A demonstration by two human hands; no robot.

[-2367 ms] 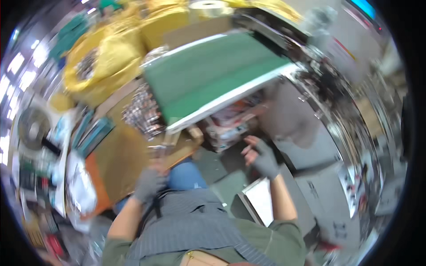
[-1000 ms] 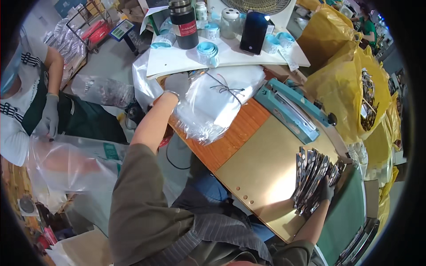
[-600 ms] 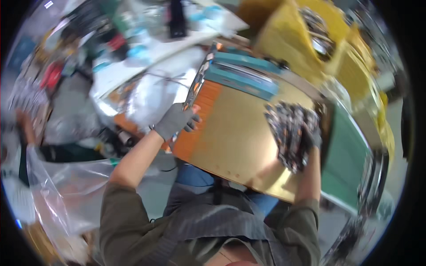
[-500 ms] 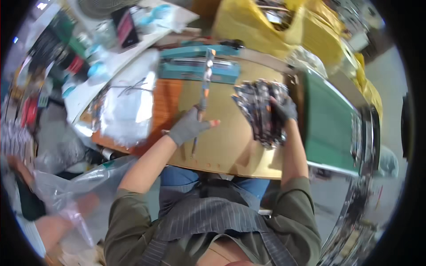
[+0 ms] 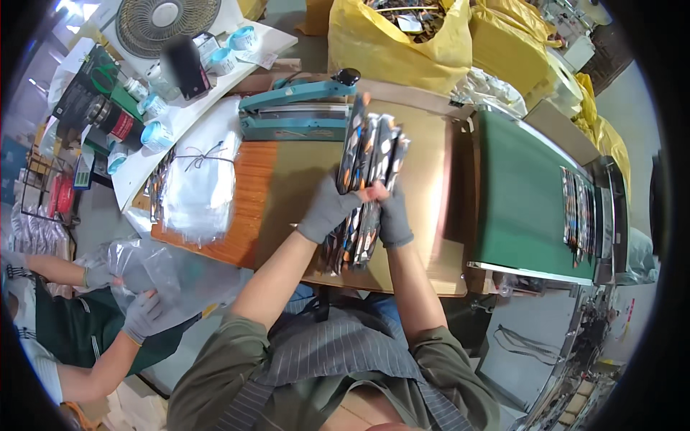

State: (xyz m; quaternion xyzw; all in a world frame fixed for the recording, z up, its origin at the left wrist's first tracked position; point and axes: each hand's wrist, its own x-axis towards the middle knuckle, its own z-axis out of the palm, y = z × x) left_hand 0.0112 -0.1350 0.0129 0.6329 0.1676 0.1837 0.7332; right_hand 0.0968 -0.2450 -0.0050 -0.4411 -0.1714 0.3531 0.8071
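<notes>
A bundle of long, narrow dark packets (image 5: pixel 370 158) with orange and white marks stands slanted between my hands over the tan board (image 5: pixel 424 179). From the left, my left hand (image 5: pixel 329 212) in a grey fingerless glove is closed round the bundle's side. My right hand (image 5: pixel 394 219), gloved the same way, grips it from the right. The thumbs come close together across the front of the packets. Most of my other fingers are hidden behind or beside the bundle.
A teal lever-arm sealer (image 5: pixel 295 133) sits at the board's far edge. Clear plastic bags (image 5: pixel 198 190) lie left. More packets (image 5: pixel 578 215) rest on the green conveyor belt (image 5: pixel 514 194) at right. A co-worker's gloved hand (image 5: pixel 144 316) holds a plastic bag (image 5: pixel 136 269). A yellow sack (image 5: pixel 402 57) stands beyond.
My right hand has brought the fanned packets left to the middle. The single packet at my left hand has joined the bundle, now gripped by both hands. Packets on the belt show more plainly.
</notes>
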